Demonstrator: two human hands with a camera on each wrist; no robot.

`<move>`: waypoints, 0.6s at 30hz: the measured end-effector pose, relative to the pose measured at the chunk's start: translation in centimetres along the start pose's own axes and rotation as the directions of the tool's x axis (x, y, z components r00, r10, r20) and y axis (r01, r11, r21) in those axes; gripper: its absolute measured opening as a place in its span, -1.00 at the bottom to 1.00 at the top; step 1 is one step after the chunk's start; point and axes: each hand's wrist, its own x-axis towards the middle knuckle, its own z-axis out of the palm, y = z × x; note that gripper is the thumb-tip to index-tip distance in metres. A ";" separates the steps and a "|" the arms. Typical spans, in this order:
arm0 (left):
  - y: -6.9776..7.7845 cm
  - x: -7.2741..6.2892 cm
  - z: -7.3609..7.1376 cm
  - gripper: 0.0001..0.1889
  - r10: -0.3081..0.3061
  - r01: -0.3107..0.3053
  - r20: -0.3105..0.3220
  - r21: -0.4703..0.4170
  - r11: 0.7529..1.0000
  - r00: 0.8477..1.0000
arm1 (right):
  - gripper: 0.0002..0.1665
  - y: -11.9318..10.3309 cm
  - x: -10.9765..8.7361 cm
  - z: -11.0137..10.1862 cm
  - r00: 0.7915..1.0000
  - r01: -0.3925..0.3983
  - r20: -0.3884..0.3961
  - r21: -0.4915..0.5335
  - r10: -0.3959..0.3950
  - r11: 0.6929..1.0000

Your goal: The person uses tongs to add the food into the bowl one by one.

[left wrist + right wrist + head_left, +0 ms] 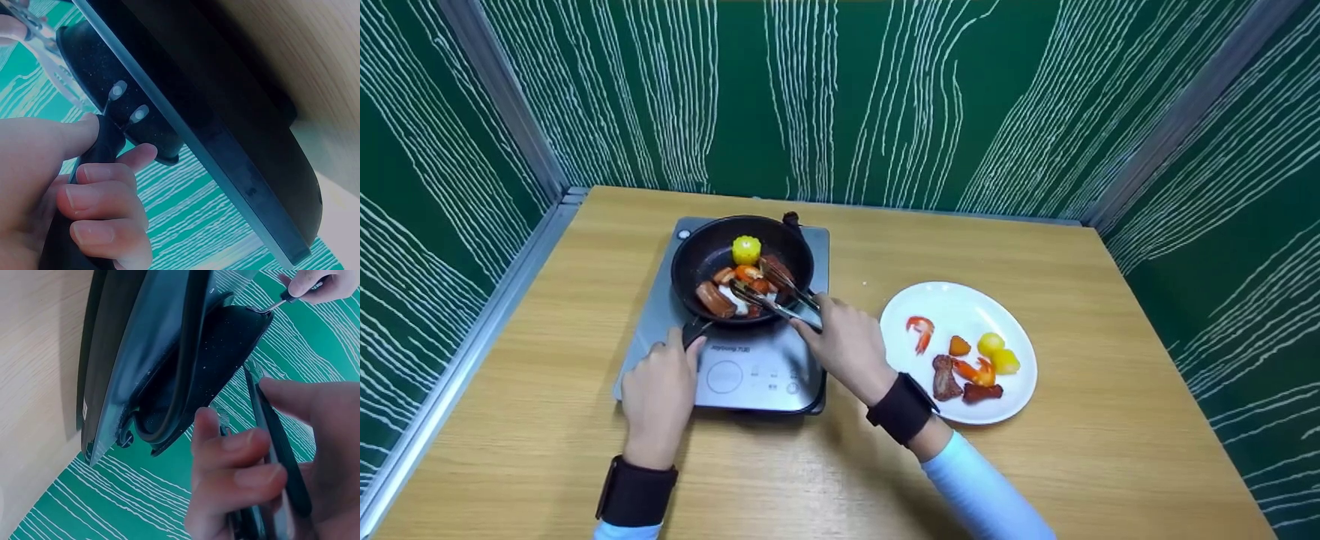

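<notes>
My left hand (661, 382) grips the black handle (107, 140) of a frying pan (690, 281), fingers curled round it in the left wrist view. In the pan lie a yellow corn piece (746, 250), a sausage-like brown chunk (715, 299), an orange shrimp and other meat pieces, bunched toward the near right. My right hand (849, 341) holds metal tongs (780, 306) with dark grips (284, 455). Their two tips reach into the pan and stand apart among the food; whether they touch a piece I cannot tell.
Beneath the pan is a silver induction cooker (660, 330) on the wooden table (1080, 315). To the right, a white oval plate (900, 322) carries shrimp, corn, brown meat pieces and an orange chunk. Green walls (877, 90) with white streaks enclose the table's back and sides.
</notes>
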 end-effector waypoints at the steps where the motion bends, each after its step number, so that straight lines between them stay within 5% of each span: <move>1: 0.0 0.0 0.0 -0.60 -0.002 0.002 0.004 -0.001 1.000 1.000 | -0.41 0.0 0.0 0.0 1.000 -0.001 -0.002 0.000 0.001 1.000; 18: 0.0 0.0 0.0 -0.57 -0.005 0.005 0.015 0.008 1.000 1.000 | -0.43 0.8 -2.0 0.0 0.992 0.017 -0.127 -0.003 -0.017 1.000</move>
